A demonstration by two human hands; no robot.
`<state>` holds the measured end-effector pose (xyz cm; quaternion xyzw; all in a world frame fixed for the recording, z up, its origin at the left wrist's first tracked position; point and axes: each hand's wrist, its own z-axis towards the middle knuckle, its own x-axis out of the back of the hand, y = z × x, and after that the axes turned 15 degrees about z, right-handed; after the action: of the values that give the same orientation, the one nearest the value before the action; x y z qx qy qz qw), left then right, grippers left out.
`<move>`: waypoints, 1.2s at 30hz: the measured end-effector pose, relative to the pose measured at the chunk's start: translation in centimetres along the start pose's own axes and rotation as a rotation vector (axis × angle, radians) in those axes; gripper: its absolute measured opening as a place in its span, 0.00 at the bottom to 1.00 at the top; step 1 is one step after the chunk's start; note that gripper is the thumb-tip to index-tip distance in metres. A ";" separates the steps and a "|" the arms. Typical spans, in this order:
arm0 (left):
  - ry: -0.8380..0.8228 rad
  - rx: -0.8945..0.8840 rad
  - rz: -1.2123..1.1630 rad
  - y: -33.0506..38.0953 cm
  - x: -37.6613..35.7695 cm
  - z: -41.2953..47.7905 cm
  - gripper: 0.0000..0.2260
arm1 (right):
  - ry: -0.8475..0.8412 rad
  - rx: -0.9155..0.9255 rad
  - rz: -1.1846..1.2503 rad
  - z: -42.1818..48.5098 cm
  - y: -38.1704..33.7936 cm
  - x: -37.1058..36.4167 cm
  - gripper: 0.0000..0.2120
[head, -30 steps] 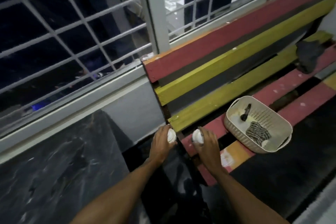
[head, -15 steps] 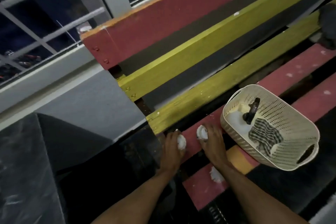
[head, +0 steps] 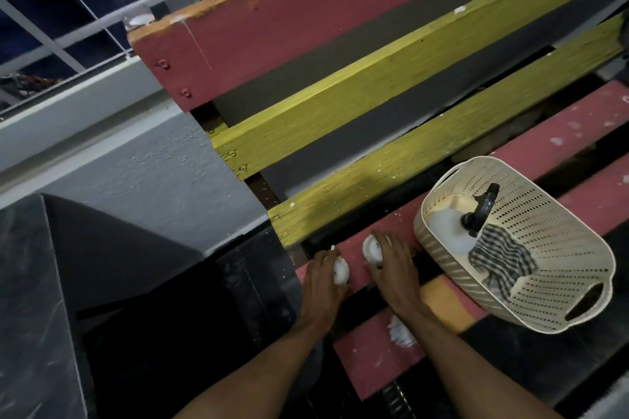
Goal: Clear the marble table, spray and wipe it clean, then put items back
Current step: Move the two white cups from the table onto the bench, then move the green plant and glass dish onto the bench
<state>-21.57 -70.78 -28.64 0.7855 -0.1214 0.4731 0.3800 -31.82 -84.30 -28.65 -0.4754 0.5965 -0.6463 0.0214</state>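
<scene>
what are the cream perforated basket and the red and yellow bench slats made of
Cream perforated basket: likely moulded plastic, matt; even rows of slots. Red and yellow bench slats: probably painted wood; grain shows through worn paint, bolt heads at the ends.

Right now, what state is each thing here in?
Left hand, grips the left white object.
Right hand, grips the right white object.
Basket, upright on the bench.
Bottle, lying on its side in the basket.
Cloth, crumpled, partly over the bottle.
</scene>
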 end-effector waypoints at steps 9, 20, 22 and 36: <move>-0.007 -0.035 -0.069 -0.3 6.3 -4.7 0.39 | 0.099 0.042 -0.198 -5.1 -6.9 2.3 0.30; 0.263 0.141 0.032 -4.1 25.6 -19.0 0.25 | -0.071 0.323 0.042 -16.4 -28.6 -1.9 0.23; 0.319 0.207 -0.011 -6.3 28.3 -22.2 0.24 | -0.102 0.367 0.076 -18.8 -32.1 -4.1 0.23; 0.892 0.541 -0.211 -31.0 41.4 -54.0 0.07 | -0.430 0.535 0.143 -45.7 -50.6 -27.3 0.19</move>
<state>-18.03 -4.17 5.22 0.5859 0.2580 0.7348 0.2242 -18.84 -19.18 2.78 -0.5353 0.4195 -0.6617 0.3157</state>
